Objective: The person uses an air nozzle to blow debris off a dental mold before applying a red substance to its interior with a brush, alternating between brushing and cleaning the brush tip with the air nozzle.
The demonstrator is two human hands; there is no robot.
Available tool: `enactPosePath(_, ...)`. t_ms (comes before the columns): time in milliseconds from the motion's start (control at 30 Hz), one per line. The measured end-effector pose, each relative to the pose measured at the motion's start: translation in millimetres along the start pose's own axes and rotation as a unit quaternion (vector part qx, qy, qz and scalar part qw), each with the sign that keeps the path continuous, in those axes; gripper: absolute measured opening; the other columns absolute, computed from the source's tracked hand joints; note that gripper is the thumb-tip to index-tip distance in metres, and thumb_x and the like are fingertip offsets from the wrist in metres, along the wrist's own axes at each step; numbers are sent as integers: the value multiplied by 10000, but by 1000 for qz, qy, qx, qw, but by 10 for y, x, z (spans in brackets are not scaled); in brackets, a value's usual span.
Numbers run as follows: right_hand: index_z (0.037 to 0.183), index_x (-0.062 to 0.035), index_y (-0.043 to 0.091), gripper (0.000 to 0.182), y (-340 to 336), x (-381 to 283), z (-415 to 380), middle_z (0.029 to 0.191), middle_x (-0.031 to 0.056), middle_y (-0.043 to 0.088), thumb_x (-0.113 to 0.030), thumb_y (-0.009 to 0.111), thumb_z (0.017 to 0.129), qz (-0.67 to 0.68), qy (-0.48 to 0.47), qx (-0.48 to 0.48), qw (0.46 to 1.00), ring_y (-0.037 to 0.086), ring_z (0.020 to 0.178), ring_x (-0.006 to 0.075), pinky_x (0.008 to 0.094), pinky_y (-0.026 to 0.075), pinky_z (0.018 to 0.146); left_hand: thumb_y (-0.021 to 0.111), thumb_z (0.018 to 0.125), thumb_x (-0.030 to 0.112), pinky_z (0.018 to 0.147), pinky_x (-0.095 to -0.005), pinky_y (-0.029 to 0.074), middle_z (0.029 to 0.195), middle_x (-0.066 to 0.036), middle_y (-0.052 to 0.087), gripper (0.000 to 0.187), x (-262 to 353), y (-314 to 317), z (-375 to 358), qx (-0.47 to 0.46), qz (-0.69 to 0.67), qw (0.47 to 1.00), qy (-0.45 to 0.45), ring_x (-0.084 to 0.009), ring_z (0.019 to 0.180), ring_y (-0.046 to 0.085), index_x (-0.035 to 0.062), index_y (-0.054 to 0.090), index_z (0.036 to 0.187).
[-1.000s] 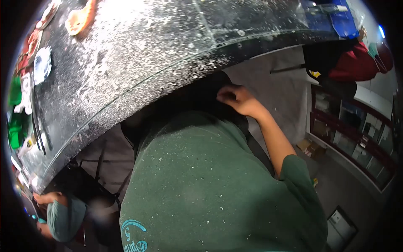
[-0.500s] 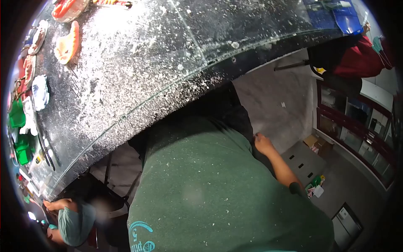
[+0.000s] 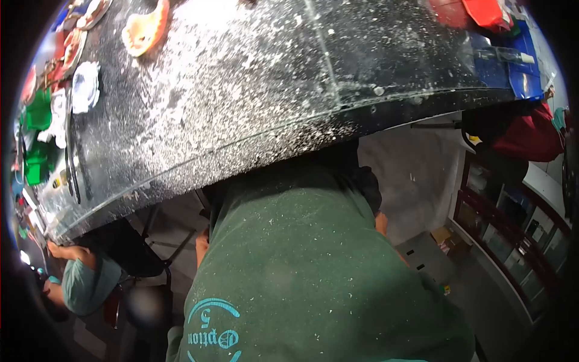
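My left hand [image 3: 202, 246] shows only in part, low at the left edge of my green shirt [image 3: 301, 253], near the stool legs. My right hand [image 3: 381, 224] is at the right side of the shirt, close to the dark cloth at my waist. The shirt covers most of both hands, so their fingers and anything in them cannot be made out. Both are below the edge of a dark glass-topped table [image 3: 241, 90], which is strewn with white dust and crumbs.
An orange-and-white dental piece [image 3: 145, 30], a white lump [image 3: 85, 87] and green blocks [image 3: 37, 111] lie on the table's left side. A blue tray [image 3: 523, 78] is at the right. One person's teal sleeve [image 3: 90, 283] shows at left, another's dark red garment [image 3: 531, 139] at right.
The view has shifted, and the table sits lower at the right. My right hand and forearm have drawn in behind the shirt. My left hand has come into view.
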State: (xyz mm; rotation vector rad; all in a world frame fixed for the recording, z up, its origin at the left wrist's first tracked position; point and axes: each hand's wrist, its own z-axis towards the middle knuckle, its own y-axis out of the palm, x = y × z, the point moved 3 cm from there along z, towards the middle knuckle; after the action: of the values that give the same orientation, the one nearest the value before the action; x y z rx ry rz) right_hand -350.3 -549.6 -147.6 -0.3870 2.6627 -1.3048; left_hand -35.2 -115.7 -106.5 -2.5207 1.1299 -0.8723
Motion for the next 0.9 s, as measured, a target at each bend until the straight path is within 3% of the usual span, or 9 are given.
enactPosePath(300, 882, 34, 667, 243, -328, -255, 187, 881, 301, 611, -144, 523, 802, -87, -72, -81, 990, 598, 864, 453, 501, 485, 753, 521, 966, 355, 568, -223, 355, 673, 42, 518, 407, 90, -118, 202, 43, -201, 978, -22, -49, 619, 413, -12, 602, 810)
enactPosePath(433, 815, 41, 663, 267, -999, -575, 483, 778, 274, 621, -221, 611, 817, 37, -105, -15, 994, 594, 795, 457, 463, 486, 685, 523, 964, 357, 689, -245, 429, 805, -21, 636, 422, 291, -161, 220, 61, -149, 987, -21, -88, 738, 535, -50, 636, 964)
enactPosePath(467, 760, 54, 644, 283, -1334, -866, 443, 662, 243, 608, -222, 631, 820, 52, -172, -17, 984, 627, 634, 386, 404, 472, 592, 525, 962, 357, 712, -253, 435, 840, -42, 649, 426, 296, -133, 216, 71, -124, 990, -8, -98, 767, 548, -54, 634, 991)
enactPosePath(533, 705, 13, 587, 282, -1989, -1473, 209, 526, -11, 474, -207, 636, 875, 235, -179, -115, 949, 413, 506, 32, 230, 328, 465, 530, 959, 357, 758, -270, 448, 910, -84, 676, 440, 320, -72, 230, 87, -73, 993, 15, -118, 826, 575, -63, 630, 1044)
enactPosePath(600, 704, -17, 581, 236, -2561, -2007, -57, 560, -61, 467, -166, 655, 872, 285, -283, -106, 910, 374, 503, 11, 195, 281, 459, 538, 908, 225, 798, -323, 479, 930, -165, 681, 307, 610, -189, 158, 1, 102, 986, 130, -255, 857, 635, -36, 628, 1044)
enactPosePath(667, 736, -11, 592, 170, -2934, -2450, -227, 604, -15, 530, -106, 691, 837, 296, -460, -38, 836, 446, 519, 34, 193, 340, 479, 527, 858, 152, 795, -353, 496, 920, -193, 673, 263, 811, -350, 130, -48, 350, 902, 248, -340, 857, 641, -14, 632, 1033)
enactPosePath(700, 806, -9, 601, 111, -3043, -2732, -310, 669, 22, 570, -39, 706, 795, 300, -513, 9, 804, 491, 566, 50, 198, 374, 510, 496, 794, 110, 737, -399, 505, 913, -201, 665, 269, 961, -457, 144, -126, 328, 896, 272, -419, 835, 610, 14, 643, 998)
enactPosePath(800, 948, -21, 618, 196, -3201, -3615, -427, 848, 55, 599, 20, 688, 770, 203, -717, 110, 658, 481, 578, 95, 224, 387, 524, 441, 754, -39, 624, -271, 480, 757, -59, 651, 235, 2303, -889, -473, -178, 34, 889, 420, -122, 650, 590, -8, 647, 864)
enactPosePath(900, 1012, -51, 610, 176, -3188, -4369, -421, 812, 84, 577, -60, 637, 838, 94, -743, 160, 644, 523, 579, 169, 292, 425, 534, 577, 771, 230, 620, -258, 423, 773, -102, 590, 224, 3075, -1265, -701, -5, -107, 802, 587, -110, 665, 524, 7, 575, 790)
